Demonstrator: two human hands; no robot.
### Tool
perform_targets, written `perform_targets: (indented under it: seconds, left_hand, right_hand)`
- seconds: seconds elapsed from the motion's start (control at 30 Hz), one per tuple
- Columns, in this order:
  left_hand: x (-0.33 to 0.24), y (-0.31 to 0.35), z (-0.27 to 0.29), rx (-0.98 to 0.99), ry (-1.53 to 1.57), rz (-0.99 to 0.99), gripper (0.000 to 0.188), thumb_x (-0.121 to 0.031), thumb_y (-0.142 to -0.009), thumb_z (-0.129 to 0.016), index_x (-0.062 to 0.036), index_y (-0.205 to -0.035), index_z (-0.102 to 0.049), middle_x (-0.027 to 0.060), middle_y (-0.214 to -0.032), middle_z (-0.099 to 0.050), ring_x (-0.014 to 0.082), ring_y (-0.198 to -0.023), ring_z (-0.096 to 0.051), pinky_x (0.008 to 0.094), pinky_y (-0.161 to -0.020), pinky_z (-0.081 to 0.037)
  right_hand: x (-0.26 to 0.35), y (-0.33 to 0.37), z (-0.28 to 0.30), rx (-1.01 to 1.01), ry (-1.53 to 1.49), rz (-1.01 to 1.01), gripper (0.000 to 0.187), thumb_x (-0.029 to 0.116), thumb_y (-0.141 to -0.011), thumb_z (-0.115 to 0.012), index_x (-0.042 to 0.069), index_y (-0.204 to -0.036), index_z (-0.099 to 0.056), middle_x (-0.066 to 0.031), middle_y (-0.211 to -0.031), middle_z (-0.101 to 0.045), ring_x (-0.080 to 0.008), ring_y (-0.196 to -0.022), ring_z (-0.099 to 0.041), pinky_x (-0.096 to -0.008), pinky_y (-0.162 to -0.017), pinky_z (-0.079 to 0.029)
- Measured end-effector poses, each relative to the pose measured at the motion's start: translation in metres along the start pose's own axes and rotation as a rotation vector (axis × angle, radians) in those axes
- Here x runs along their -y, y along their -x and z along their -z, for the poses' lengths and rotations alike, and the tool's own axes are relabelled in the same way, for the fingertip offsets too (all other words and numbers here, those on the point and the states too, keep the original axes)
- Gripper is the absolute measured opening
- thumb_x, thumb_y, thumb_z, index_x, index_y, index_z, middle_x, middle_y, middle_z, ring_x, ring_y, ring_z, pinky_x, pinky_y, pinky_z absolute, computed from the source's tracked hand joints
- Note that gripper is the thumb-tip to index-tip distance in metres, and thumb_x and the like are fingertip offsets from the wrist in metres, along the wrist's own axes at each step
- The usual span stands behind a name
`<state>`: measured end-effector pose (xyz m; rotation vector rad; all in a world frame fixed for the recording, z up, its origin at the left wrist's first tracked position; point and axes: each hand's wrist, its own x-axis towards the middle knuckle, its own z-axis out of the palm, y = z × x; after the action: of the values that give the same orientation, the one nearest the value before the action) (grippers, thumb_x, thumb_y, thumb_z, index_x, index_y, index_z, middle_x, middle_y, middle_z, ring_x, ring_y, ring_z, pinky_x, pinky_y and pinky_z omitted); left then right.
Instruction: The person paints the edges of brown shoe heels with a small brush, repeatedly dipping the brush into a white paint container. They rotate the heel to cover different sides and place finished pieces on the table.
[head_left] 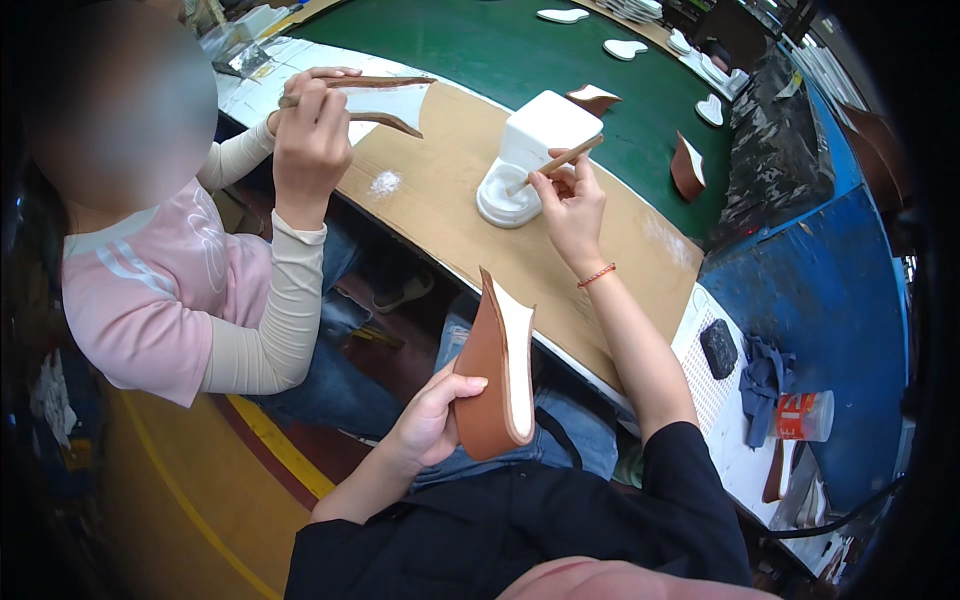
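My left hand point(428, 418) is closed around a brown wedge shoe sole point(487, 385) with a white inner face, held upright over my lap. In my right hand point(574, 212) is a slim brush point(572, 158) with a wooden handle, pinched between the fingers. The brush's lower end sits in the round white dish point(508, 212) of whitish liquid, so its tip is hard to make out. A white block-shaped container point(552, 125) adjoins the dish on its far side.
At left, a co-worker point(190, 270) works on another brown sole point(385, 100) with a tool. Brown cardboard point(430, 170) covers the worktable. Beyond it, a green belt point(440, 45) carries several soles. A dark block point(718, 348), blue cloth point(765, 385) and plastic jar point(806, 416) lie at right.
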<state>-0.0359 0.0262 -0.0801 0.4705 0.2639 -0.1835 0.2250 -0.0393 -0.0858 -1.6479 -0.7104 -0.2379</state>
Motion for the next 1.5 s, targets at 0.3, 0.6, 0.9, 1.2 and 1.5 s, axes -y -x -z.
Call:
perform_targets:
  seconds: [0.3, 0.6, 0.9, 1.2, 1.5]
  left_hand:
    - [-0.012, 0.005, 0.002, -0.024, -0.080, -0.071, 0.055, -0.004, -0.078, -0.051, 0.0002, -0.130, -0.034, 0.0084, -0.117, -0.050, 0.0156, -0.107, -0.050, 0.0300, -0.094, -0.038]
    - [-0.017, 0.019, 0.001, -0.030, -0.138, -0.235, 0.062, -0.002, -0.074, -0.053, -0.0013, -0.133, -0.031, 0.0087, -0.120, -0.048, 0.0162, -0.112, -0.047, 0.0299, -0.096, -0.036]
    - [-0.013, 0.010, -0.030, 0.063, -0.297, -0.542, 0.070, -0.009, -0.079, -0.060, 0.0002, -0.137, -0.022, 0.0094, -0.130, -0.041, 0.0163, -0.119, -0.041, 0.0309, -0.100, -0.032]
    - [-0.001, 0.003, -0.059, 0.301, -0.475, -0.588, 0.079, -0.005, -0.077, -0.063, 0.0003, -0.140, -0.015, 0.0103, -0.134, -0.036, 0.0169, -0.123, -0.037, 0.0316, -0.101, -0.031]
    - [0.007, 0.008, -0.067, 0.371, -0.658, -0.547, 0.083, 0.000, -0.075, -0.066, 0.0016, -0.140, -0.015, 0.0113, -0.137, -0.031, 0.0187, -0.124, -0.035, 0.0328, -0.102, -0.031]
  right_hand:
    - [-0.004, -0.002, -0.006, 0.025, 0.070, -0.013, 0.030, 0.004, -0.080, -0.064, -0.002, -0.106, -0.050, -0.0069, -0.072, -0.064, -0.0053, -0.064, -0.057, -0.0180, -0.054, -0.041]
    - [0.015, 0.003, -0.004, 0.002, -0.357, -0.334, 0.037, 0.007, -0.080, -0.065, -0.005, -0.109, -0.047, -0.0083, -0.076, -0.064, -0.0070, -0.059, -0.053, -0.0194, -0.053, -0.040]
    - [0.125, 0.050, 0.068, 0.169, -0.790, -0.384, 0.045, 0.006, -0.082, -0.058, -0.004, -0.122, -0.040, -0.0127, -0.085, -0.060, -0.0115, -0.070, -0.054, -0.0223, -0.059, -0.041]
    - [0.167, 0.075, 0.112, 0.058, -0.529, -0.222, 0.050, 0.005, -0.081, -0.058, -0.004, -0.125, -0.037, -0.0159, -0.082, -0.060, -0.0130, -0.068, -0.055, -0.0217, -0.059, -0.042]
    - [0.171, 0.083, 0.127, 0.020, -0.559, 0.046, 0.054, -0.003, -0.079, -0.062, -0.004, -0.126, -0.034, -0.0144, -0.090, -0.064, -0.0172, -0.084, -0.062, -0.0237, -0.071, -0.048]
